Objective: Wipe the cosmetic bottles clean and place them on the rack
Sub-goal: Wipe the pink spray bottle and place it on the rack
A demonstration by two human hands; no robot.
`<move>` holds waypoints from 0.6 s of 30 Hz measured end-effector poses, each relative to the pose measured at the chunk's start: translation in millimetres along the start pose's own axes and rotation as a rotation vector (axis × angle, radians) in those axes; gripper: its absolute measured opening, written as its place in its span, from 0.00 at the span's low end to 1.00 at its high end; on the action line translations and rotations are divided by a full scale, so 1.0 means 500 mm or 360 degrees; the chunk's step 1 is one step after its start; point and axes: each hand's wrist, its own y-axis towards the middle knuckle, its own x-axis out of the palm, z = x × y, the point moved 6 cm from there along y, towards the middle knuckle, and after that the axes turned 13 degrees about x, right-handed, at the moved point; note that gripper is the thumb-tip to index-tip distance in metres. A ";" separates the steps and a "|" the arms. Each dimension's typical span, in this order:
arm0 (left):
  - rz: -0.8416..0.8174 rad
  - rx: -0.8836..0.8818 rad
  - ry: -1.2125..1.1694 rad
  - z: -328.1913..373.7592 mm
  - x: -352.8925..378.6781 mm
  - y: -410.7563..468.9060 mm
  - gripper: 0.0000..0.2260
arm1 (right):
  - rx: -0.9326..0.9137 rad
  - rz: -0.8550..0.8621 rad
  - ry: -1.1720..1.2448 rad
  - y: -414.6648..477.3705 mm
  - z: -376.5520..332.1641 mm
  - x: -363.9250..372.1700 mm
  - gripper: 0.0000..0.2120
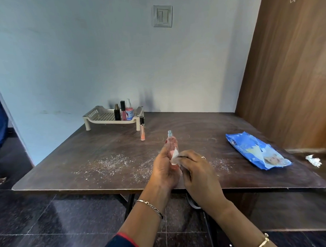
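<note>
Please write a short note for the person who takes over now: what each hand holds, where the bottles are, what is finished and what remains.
Left hand: holds the pink spray bottle upright above the table.
Right hand: presses a white wipe on that bottle.
Done: three bottles stand on the rack.
Left: finish wiping the spray bottle and rack it; the peach tube stands on the table beside the rack.
Wipe pack lies to the right.
</note>
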 end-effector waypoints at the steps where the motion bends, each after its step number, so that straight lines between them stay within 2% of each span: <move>1: -0.0030 0.0000 -0.0004 0.001 0.002 0.001 0.13 | 0.0013 0.0012 0.0014 0.004 0.001 -0.001 0.16; 4: -0.0151 0.0023 0.0015 -0.001 0.017 -0.009 0.24 | 0.0060 0.0117 0.0008 0.034 0.010 -0.006 0.15; 7: -0.0280 -0.0010 0.0072 -0.011 0.030 -0.025 0.18 | 0.0115 0.0253 -0.0043 0.063 0.022 -0.016 0.12; 9: -0.0329 0.0014 0.0232 -0.008 0.032 -0.034 0.16 | 0.0139 0.0299 -0.0002 0.071 0.034 -0.021 0.13; 11: -0.0312 0.0085 0.0459 0.000 0.027 -0.036 0.17 | 0.0164 0.0322 0.0042 0.071 0.050 -0.026 0.13; 13: -0.0241 0.0146 0.0575 0.007 0.019 -0.033 0.20 | 0.0198 0.0234 0.0146 0.069 0.068 -0.025 0.14; 15: -0.0151 0.0200 0.0565 0.015 0.009 -0.028 0.17 | 0.0271 0.0069 0.0304 0.061 0.083 -0.021 0.15; 18: -0.0046 0.0269 0.0498 0.034 0.002 -0.027 0.14 | 0.0325 -0.0042 0.0467 0.040 0.094 -0.024 0.17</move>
